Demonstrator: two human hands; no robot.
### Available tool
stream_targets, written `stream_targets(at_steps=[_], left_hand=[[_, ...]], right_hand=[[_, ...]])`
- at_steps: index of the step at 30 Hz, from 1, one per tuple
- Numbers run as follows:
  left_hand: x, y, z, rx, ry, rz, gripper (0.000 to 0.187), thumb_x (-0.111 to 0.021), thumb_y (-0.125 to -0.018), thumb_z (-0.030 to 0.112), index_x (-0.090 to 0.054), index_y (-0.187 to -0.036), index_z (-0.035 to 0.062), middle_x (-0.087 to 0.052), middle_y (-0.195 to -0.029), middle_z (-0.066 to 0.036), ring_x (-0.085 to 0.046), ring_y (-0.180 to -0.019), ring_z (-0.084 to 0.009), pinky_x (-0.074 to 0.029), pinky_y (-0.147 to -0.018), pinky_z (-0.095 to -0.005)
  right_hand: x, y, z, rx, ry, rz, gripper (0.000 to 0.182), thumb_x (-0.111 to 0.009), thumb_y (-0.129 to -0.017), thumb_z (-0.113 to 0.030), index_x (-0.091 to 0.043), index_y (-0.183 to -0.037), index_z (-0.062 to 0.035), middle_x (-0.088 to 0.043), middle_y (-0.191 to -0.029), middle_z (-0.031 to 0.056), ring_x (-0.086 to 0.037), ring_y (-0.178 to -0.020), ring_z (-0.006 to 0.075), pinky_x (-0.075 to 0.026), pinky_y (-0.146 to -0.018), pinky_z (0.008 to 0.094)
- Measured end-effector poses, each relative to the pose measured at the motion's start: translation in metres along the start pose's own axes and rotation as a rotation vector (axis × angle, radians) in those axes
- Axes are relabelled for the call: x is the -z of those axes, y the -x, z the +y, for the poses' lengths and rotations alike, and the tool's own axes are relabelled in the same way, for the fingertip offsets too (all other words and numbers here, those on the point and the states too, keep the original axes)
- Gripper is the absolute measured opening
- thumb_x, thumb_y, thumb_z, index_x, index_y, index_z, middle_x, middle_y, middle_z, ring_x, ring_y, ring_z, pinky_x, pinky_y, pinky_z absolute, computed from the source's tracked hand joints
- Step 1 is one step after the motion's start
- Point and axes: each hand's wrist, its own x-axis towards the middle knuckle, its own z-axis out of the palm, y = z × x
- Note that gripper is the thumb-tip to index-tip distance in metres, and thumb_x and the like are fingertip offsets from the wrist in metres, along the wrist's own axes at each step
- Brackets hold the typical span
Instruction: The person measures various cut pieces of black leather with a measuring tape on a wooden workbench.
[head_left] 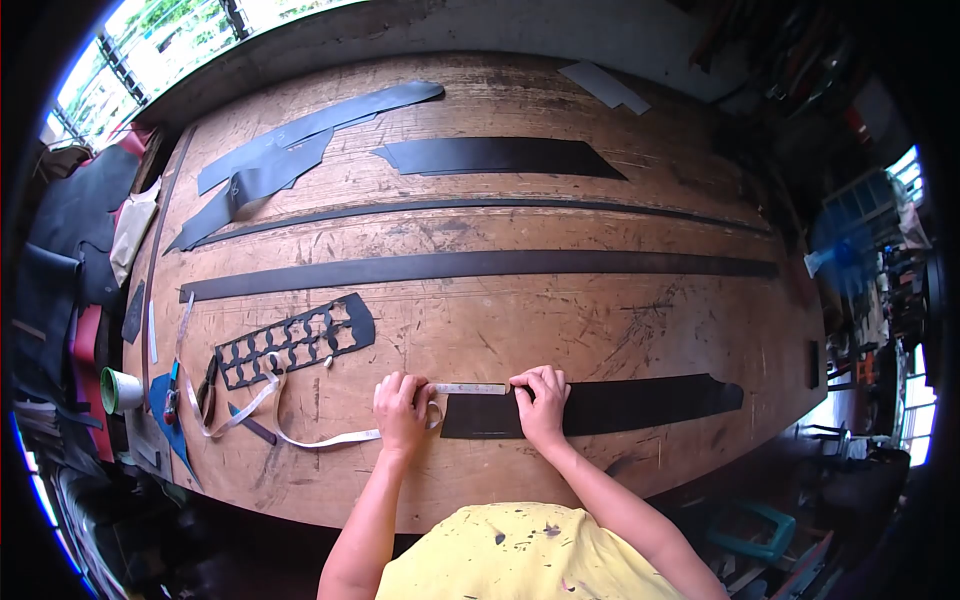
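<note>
A white measuring tape (468, 388) runs straight between my two hands, along the upper edge of a black leather piece (640, 405). My left hand (403, 415) is closed on the tape just left of that leather, and the slack loops away to the left. At the tape's right end, my right hand (541, 405) has its fingers pinched together and rests on the leather. Exactly how the tape's end sits in those fingertips is partly hidden.
Left of my hands lie a cut-out leather sheet (295, 340), scissors (207, 390), a red cutter (171, 405) and a blue scrap (165, 425). Beyond are a long leather strip (480, 264) and dark leather pieces (500, 156). A green-and-white cup (122, 390) stands at the left edge.
</note>
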Motion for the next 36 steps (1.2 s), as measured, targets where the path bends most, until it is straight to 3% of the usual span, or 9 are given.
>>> stream_targets(at_steps=[12,17,36], left_hand=[[-0.001,0.003,-0.002,-0.007,-0.007,0.033,0.014,-0.078,-0.081,0.014,-0.065,-0.084,0.0096,-0.059,-0.081,-0.007,-0.058,-0.079,-0.0286,-0.042,-0.07,-0.041],[-0.003,0.002,-0.002,-0.025,-0.011,0.025,0.015,-0.078,-0.081,0.015,-0.065,-0.084,0.0096,-0.059,-0.081,-0.007,-0.058,-0.079,-0.0285,-0.042,-0.07,-0.0408],[-0.003,0.004,-0.002,-0.036,-0.023,0.039,0.014,-0.077,-0.082,0.013,-0.063,-0.084,0.0087,-0.059,-0.081,-0.008,-0.058,-0.08,-0.03,-0.042,-0.071,-0.0418]], right_hand=[[0.003,0.002,0.004,0.062,-0.003,-0.004,0.012,-0.071,-0.08,-0.006,-0.07,-0.089,-0.0144,-0.059,-0.096,-0.0002,-0.054,-0.101,0.0249,-0.039,-0.087,0.0401],[0.008,0.005,0.009,0.244,0.033,-0.016,0.02,-0.07,-0.082,-0.007,-0.069,-0.1,-0.0148,-0.059,-0.101,0.0029,-0.053,-0.103,0.0268,-0.041,-0.09,0.0427],[0.005,0.008,0.001,0.266,0.24,-0.041,0.02,-0.065,-0.085,-0.013,-0.061,-0.105,-0.0156,-0.053,-0.107,0.006,-0.05,-0.109,0.0281,-0.039,-0.092,0.0436]])
